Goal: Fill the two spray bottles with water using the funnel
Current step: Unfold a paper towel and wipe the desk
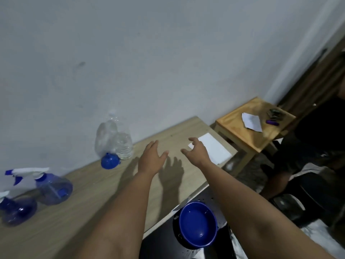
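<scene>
— Head view, far left first: what do you have there?

— Your two spray bottles, the nearer one (17, 212) cut by the frame edge and the farther one (54, 187) just behind it, both on the tabletop (84, 199) with their white-and-blue trigger heads on.

— And further along?

— The blue funnel (110, 161) sits on the tabletop against the wall, touching the foot of the clear water bottles (113, 141) behind it.

— Your hands?

— Your left hand (152, 157) hovers over the middle of the tabletop, its grip spread flat and holding nothing. Your right hand (197, 151) hangs beside it, grip half curled, fingers apart, also empty, above the near corner of a white sheet (214, 148).

— Anything lower down?

— A blue bowl (197, 224) rests on a dark surface just off the tabletop edge, below your right forearm.

— And far right?

— A small wooden stool (242, 128) carrying paper and a few small items, too blurred to name.
</scene>
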{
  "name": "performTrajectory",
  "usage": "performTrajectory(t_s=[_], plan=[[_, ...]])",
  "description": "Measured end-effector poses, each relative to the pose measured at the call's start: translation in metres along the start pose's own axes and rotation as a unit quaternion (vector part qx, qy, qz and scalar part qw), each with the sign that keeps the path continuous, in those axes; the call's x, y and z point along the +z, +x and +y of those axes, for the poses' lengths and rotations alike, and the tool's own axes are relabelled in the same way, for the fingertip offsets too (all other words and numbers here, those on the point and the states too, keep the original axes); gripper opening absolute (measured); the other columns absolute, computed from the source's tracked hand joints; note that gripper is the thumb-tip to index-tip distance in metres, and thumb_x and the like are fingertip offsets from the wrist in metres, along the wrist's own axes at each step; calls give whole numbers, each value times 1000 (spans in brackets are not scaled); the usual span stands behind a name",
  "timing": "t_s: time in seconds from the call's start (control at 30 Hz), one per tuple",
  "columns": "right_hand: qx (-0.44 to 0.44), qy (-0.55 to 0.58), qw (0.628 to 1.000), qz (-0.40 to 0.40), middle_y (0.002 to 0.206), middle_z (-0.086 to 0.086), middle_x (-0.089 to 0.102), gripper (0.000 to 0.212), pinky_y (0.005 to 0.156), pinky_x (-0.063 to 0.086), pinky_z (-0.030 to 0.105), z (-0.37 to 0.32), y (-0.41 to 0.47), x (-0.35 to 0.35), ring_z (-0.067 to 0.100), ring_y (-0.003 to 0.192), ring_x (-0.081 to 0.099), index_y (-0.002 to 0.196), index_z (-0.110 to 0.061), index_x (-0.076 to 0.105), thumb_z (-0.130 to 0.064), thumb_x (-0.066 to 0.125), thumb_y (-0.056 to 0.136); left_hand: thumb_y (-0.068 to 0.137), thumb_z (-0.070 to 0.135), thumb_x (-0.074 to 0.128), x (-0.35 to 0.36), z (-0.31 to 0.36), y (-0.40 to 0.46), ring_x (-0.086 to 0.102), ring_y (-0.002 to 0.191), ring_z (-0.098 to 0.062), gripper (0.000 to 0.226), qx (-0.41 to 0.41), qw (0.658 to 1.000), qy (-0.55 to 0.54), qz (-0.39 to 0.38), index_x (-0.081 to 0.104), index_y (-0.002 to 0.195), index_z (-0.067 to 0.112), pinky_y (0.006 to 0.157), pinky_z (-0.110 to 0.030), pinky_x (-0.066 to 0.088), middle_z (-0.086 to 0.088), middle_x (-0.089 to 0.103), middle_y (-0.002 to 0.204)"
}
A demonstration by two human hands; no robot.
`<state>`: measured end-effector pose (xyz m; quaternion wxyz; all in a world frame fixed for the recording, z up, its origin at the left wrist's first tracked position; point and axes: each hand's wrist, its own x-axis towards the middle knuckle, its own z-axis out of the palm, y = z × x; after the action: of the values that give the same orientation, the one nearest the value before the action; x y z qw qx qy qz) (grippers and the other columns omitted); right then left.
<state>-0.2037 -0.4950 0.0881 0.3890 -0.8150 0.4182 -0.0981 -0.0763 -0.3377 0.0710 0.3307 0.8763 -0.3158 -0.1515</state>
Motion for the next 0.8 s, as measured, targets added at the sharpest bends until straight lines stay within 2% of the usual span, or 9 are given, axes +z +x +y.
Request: performTrajectory(t_s=[0.17, 0.37, 0.5, 0.63, 0.7, 0.8], plan=[[14, 16, 999, 46, 148, 8, 54, 58, 102, 45, 35, 49, 22, -51, 25, 132, 57, 147, -21, 52, -34, 73, 94, 99, 50, 49, 68, 46, 6, 18, 152, -17, 69, 32, 996, 34, -71, 28, 157, 19, 119, -37, 22, -3, 23, 164], [-6, 26, 999, 33, 143, 3, 57, 48, 103, 48, 34, 112, 75, -81, 19, 131, 56, 142, -21, 57, -29, 70, 96, 101, 54, 37, 162, 77, 26, 5, 154, -26, 71, 7, 988, 89, -128, 17, 159, 19, 125, -44, 10, -6, 13, 167], [-30, 35, 999, 8, 140, 0, 59, 43, 107, 50, 40, 145, 113, -87, 17, 129, 57, 137, -24, 60, -30, 71, 96, 98, 64, 24, 221, 89, 52, -13, 153, -30, 75, -32, 985, 112, -129, 3, 159, 27, 125, -50, 5, -9, -4, 168], [-46, 46, 998, -11, 139, -3, 60, 40, 108, 49, 37, 165, 139, -90, 15, 129, 56, 135, -25, 62, -29, 71, 96, 92, 75, 9, 261, 100, 64, -27, 149, -34, 76, -74, 977, 160, -122, -8, 157, 38, 120, -58, -13, -15, -19, 164], [-53, 49, 997, -18, 139, -3, 60, 39, 109, 49, 37, 171, 148, -92, 15, 129, 56, 134, -25, 62, -27, 71, 96, 91, 77, 6, 271, 106, 65, -31, 147, -33, 77, -79, 973, 183, -116, -8, 156, 39, 115, -61, -21, -11, -22, 164], [-62, 49, 997, -23, 139, -2, 60, 38, 109, 49, 37, 178, 155, -98, 16, 129, 57, 134, -24, 63, -25, 71, 96, 93, 73, 7, 276, 112, 70, -29, 149, -29, 79, -90, 972, 188, -110, 0, 159, 30, 114, -63, -20, -1, -16, 167]])
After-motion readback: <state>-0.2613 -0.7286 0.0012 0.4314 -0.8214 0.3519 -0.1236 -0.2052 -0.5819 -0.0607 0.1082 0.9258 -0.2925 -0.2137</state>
